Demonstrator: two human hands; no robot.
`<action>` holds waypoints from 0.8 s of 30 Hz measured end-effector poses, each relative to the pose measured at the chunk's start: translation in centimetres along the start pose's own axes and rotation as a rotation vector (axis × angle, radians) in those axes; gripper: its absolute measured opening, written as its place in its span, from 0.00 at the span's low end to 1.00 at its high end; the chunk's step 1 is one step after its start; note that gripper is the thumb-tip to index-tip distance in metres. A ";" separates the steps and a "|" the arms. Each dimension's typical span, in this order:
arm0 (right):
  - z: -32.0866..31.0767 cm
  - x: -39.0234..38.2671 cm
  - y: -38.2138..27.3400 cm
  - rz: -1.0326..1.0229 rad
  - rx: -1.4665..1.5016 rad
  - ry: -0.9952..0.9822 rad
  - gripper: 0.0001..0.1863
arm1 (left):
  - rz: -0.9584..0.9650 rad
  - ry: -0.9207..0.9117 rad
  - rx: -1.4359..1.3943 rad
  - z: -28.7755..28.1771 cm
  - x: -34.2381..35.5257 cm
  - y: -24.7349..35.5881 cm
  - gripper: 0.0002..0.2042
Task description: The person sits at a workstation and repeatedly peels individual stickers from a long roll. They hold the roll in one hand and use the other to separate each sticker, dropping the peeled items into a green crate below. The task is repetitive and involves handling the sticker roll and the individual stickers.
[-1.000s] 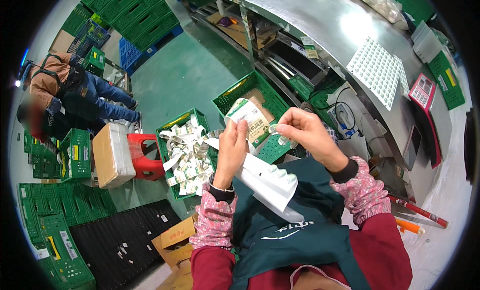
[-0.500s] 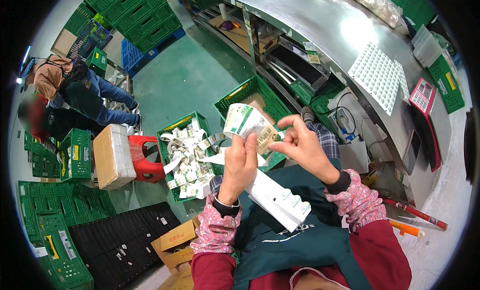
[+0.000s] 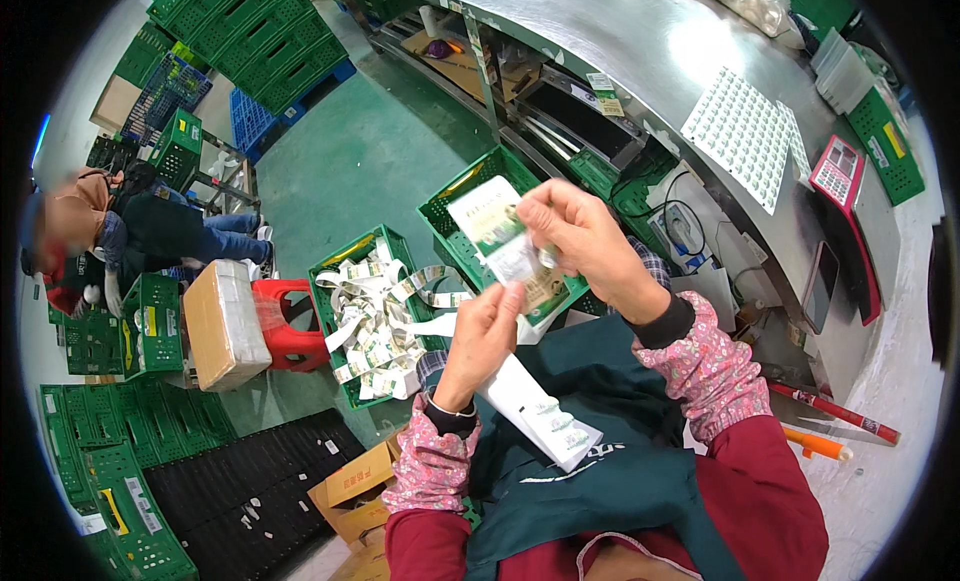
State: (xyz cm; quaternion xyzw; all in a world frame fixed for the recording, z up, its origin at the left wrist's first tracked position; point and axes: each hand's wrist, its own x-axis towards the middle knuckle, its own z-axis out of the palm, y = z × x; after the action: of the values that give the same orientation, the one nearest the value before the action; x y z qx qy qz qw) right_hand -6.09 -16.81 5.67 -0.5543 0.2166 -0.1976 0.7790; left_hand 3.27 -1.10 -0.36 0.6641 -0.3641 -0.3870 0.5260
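Note:
Between my hands is a printed label strip [image 3: 492, 219], cream, white and green, slightly blurred. My left hand [image 3: 480, 343] pinches its lower part between thumb and fingers. Higher up and to the right, my right hand [image 3: 580, 243] has its thumb and fingers closed on the strip's edge. Below my left hand, a folded white strip [image 3: 535, 411] with small green prints lies over my dark green apron [image 3: 610, 471]. A strip also runs left from my left hand toward a green crate [image 3: 402, 243] heaped with tangled label strips [image 3: 375, 326].
Another green crate [image 3: 455, 193] stands under my hands. On the metal table [image 3: 640, 56] to the right lie a sticker sheet [image 3: 738, 136], a red scale [image 3: 838, 171] and a phone [image 3: 822, 286]. A red stool [image 3: 295, 326] and a carton [image 3: 225, 326] stand left, near co-workers.
My right hand has moved up and left and now grips the strip, whose curled top has been straightened upward. At the far left, a co-worker has bent lower.

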 end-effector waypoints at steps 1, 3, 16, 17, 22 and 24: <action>-0.2 0.0 0.1 -0.008 0.009 0.005 0.11 | -0.025 0.038 -0.105 -0.1 0.0 0.4 0.15; -0.9 -0.7 2.2 -0.193 -0.144 0.015 0.11 | -0.060 0.089 -0.228 -0.4 0.1 1.6 0.16; 1.8 -4.6 4.6 -0.540 -0.725 0.258 0.16 | 0.123 0.221 0.043 -0.1 -0.5 2.4 0.15; 1.8 -4.6 4.1 -0.536 -0.753 0.318 0.17 | 0.125 0.230 0.019 -0.1 -0.6 2.5 0.14; -1.0 -3.2 2.7 0.029 -0.079 -0.072 0.11 | 0.116 0.159 -0.096 -0.4 -0.6 4.2 0.12; -0.5 -1.9 1.8 -0.219 -0.233 0.053 0.09 | 0.149 0.119 -0.192 -0.1 -0.4 4.4 0.13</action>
State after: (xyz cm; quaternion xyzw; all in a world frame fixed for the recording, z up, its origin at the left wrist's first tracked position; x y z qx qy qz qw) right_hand -7.80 -15.65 4.06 -0.6556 0.1969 -0.2694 0.6774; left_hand 2.80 -1.48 3.97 0.6034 -0.3420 -0.3400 0.6351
